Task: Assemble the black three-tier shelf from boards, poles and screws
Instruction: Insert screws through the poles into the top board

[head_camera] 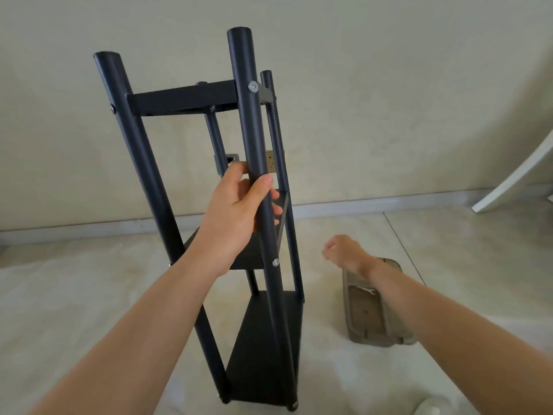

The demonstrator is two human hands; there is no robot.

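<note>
My left hand point(239, 205) grips the near right pole point(257, 181) of the black shelf point(263, 348), thumb in front and fingers curled behind it, at about mid-height. The shelf stands upright on the pale floor point(89, 310), all three boards between four poles. My right hand point(341, 250) hangs above a grey tray point(374, 319); its fingers look loosely curled, though blur hides whether they pinch anything.

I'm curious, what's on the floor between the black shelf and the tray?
Nothing: the head view shows only bare pale floor between the shelf and the tray.
</note>
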